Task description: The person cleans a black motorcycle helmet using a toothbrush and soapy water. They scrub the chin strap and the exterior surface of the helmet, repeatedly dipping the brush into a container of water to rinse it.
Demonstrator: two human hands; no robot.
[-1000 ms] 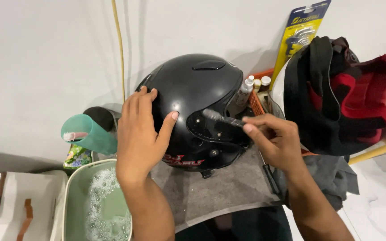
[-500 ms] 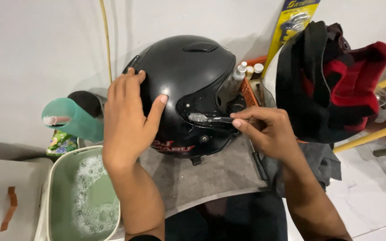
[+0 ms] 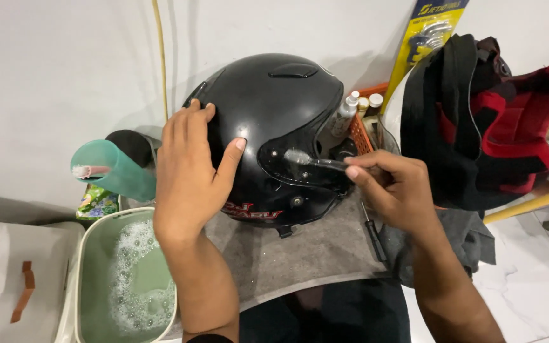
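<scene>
The black helmet [image 3: 274, 133] sat on a grey cloth [image 3: 300, 251] beside a basin of soapy water [image 3: 125, 279], the left hand [image 3: 189, 171] spread flat over its shell. The right hand [image 3: 395, 187] pinched a small brush [image 3: 309, 159] against the side plate. Glossy, hard and rounded, the helmet looked slippery when wet and best steadied by a broad palm.

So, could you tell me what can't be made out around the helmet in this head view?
- Helmet: far side turned away; part of shell under left hand.
- Brush: handle end hidden inside right hand.
- Basin of soapy water: cut off by bottom edge.
- Bottles: mostly behind helmet.
</scene>
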